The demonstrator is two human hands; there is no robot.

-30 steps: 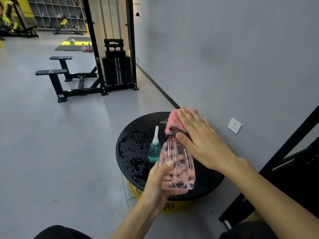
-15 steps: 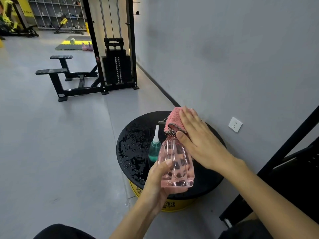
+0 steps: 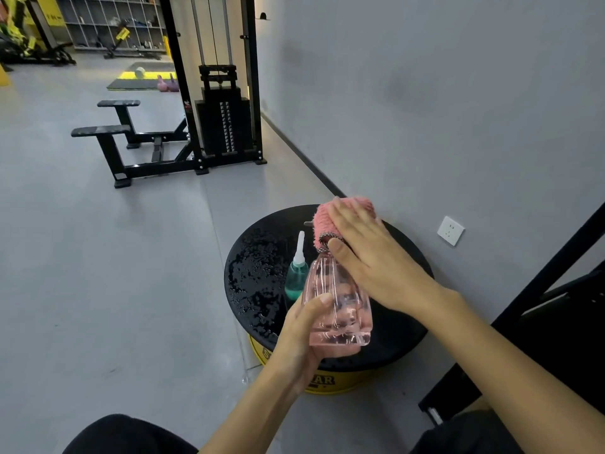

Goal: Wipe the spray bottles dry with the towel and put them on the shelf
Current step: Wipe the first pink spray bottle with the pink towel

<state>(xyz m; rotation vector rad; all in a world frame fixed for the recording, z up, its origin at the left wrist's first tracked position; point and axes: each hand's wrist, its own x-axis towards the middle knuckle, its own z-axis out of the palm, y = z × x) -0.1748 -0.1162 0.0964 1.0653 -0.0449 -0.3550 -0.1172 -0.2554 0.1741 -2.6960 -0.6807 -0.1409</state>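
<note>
Left hand (image 3: 302, 337) grips pink bottle (image 3: 337, 309) base. Right hand (image 3: 370, 260) clasps towel (image 3: 324, 221) over its top. Green bottle (image 3: 296, 278) upright near bench (image 3: 255, 276) centre; bench wet.

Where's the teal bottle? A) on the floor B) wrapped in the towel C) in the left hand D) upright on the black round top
D: the teal bottle stands on the black round top, behind the pink bottle gripped by the left hand; the right hand holds the towel over that one's head.

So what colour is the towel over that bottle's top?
The towel is pink, with a darker patterned edge; the head view shows it best.
</note>
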